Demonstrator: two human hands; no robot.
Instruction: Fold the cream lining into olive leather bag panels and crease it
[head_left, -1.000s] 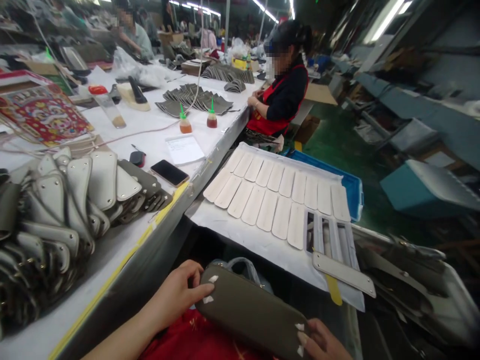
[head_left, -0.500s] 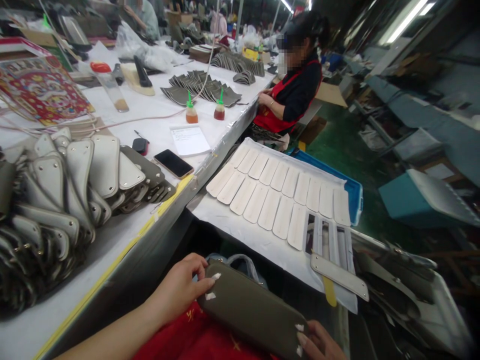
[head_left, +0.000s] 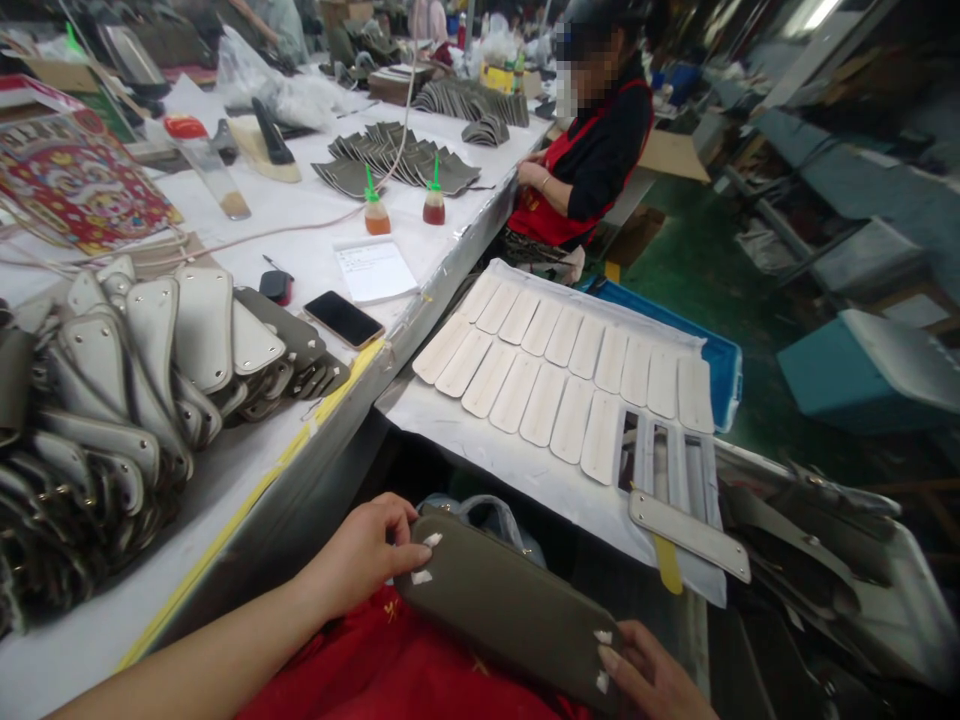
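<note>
A long olive-green panel with rounded ends (head_left: 510, 610) lies across my lap, held at both ends. Small white tabs stick out near each end of its face. My left hand (head_left: 367, 555) pinches the upper left end, thumb on the face and fingers behind. At the lower right end my right hand (head_left: 652, 670) grips it, its thumb beside the white tabs. Beyond the panel, a white slotted tray (head_left: 457, 420) carries rows of pale rounded strips (head_left: 540, 395). A white strip with metal studs (head_left: 690, 535) rests across its near right corner, over a yellow stick (head_left: 666, 565).
A heap of white and olive panels (head_left: 112, 400) covers the table at left. Near the table edge lie a phone (head_left: 343, 318), a notepad (head_left: 373, 268) and two small green-tipped bottles (head_left: 376, 215). A co-worker in a red apron (head_left: 585, 150) sits beyond. More olive pieces (head_left: 795, 560) fill a bin at right.
The view has shifted slightly, so the tray sits a little higher and further right. Both hands keep their hold on the olive panel, which has barely moved.
</note>
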